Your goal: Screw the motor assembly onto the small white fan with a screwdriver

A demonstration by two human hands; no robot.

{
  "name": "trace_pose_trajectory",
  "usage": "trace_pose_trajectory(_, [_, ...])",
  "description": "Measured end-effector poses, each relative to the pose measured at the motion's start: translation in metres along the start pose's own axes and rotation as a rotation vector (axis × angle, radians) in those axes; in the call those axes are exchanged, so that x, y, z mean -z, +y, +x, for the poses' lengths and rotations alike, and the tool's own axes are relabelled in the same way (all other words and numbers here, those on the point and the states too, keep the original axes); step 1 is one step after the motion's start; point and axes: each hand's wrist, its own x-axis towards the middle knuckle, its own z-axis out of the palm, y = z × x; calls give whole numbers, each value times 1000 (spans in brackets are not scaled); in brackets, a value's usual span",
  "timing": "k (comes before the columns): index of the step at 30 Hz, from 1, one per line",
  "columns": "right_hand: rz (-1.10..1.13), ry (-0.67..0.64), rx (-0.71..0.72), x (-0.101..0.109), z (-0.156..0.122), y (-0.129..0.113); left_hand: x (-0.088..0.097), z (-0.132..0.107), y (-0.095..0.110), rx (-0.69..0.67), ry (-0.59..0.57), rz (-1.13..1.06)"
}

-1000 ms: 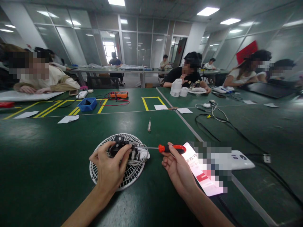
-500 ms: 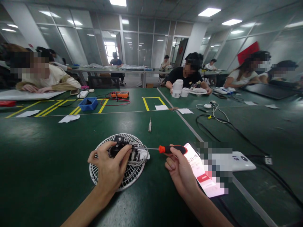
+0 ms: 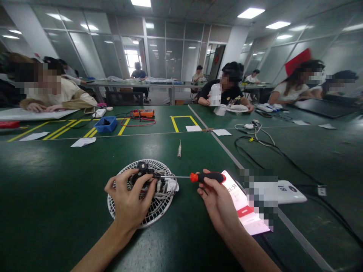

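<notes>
A round white fan grille (image 3: 153, 211) lies flat on the green table (image 3: 56, 181). On it sits a small black motor assembly (image 3: 142, 170) with white parts and wires (image 3: 167, 186). My left hand (image 3: 127, 200) is closed around the motor assembly and steadies it. My right hand (image 3: 217, 200) grips the red and black handle of a screwdriver (image 3: 205, 176). Its thin shaft runs left, level, and its tip meets the motor assembly.
A lit phone (image 3: 244, 207) and a white casing (image 3: 289, 189) lie right of my right hand. A small screwdriver (image 3: 179, 149) lies beyond the grille. Black cables (image 3: 263, 149), a blue bin (image 3: 104, 124) and an orange meter (image 3: 143, 112) sit farther off. Other people sit around the table.
My hands have hardly shifted; the right hand's fingers have changed their hold on the screwdriver handle. The person across the table has lifted a white part off the table.
</notes>
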Motion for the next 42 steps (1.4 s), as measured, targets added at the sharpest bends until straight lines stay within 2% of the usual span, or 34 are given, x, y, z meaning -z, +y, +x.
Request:
trace_pose_trajectory(7, [-41, -55, 59, 2, 2, 2, 0, 3, 2, -22, 5, -16])
trace_pose_trajectory(11, [-42, -38, 64, 1, 0, 3, -1, 2, 1, -12, -15, -33])
trace_pose_trajectory(22, [-25, -12, 2, 2, 3, 7, -1, -1, -3, -2, -28, -112])
trace_pose_trajectory(33, [4, 11, -28, 1, 2, 7, -1, 2, -1, 65, -31, -192])
trace_pose_trajectory(42, [53, -39, -58, 4, 4, 7, 1, 0, -1, 66, -27, -190])
